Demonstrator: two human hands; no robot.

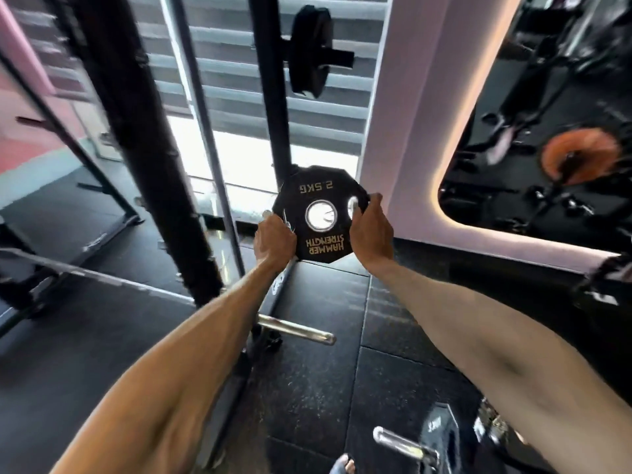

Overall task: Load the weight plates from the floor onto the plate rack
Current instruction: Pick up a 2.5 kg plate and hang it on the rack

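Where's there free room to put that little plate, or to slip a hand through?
The chrome peg below the 2.5 kg plate is bare, and the nearer peg looks bare too. Open floor tiles lie between the forearms. The top peg already carries a black plate. Left of the upright, frame bars crowd in.

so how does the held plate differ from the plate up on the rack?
The held plate is off the rack, gripped at its sides by the left hand and right hand; the racked plate hangs on a peg, untouched. The held plate faces the camera, hole and 2.5KG lettering showing; the racked plate is seen nearly edge-on, no marking readable. Both are black.
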